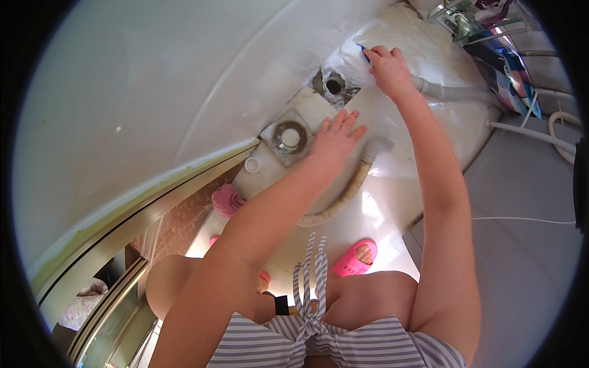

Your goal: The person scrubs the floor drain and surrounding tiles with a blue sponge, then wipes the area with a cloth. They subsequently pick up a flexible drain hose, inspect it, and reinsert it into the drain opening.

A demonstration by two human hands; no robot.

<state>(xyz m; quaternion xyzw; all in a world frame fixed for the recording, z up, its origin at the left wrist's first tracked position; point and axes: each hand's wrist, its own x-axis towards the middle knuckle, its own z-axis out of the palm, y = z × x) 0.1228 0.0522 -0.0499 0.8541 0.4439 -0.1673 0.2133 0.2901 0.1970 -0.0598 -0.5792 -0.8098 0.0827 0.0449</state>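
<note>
In my right hand [391, 71] is a small blue tool [363, 51], mostly hidden by my fingers; its kind cannot be told. It meets a patch of white foam or powder [343, 57] on the pale floor. Just left of that, a round drain pipe opening [334, 83] sits in a rough, broken gap in the floor. My left hand [337, 135] rests with spread fingers on the pale floor [368, 110] below the opening. Left of this hand lies a square floor drain [290, 138] with a round white centre.
A stained flexible hose [352, 186] curves behind my left forearm. Another grey corrugated hose [444, 91] runs right. A white ring [251, 164] and a pink cloth [226, 200] lie at left, near a large white curved wall [138, 83]. A rack [506, 32] holds packages at upper right.
</note>
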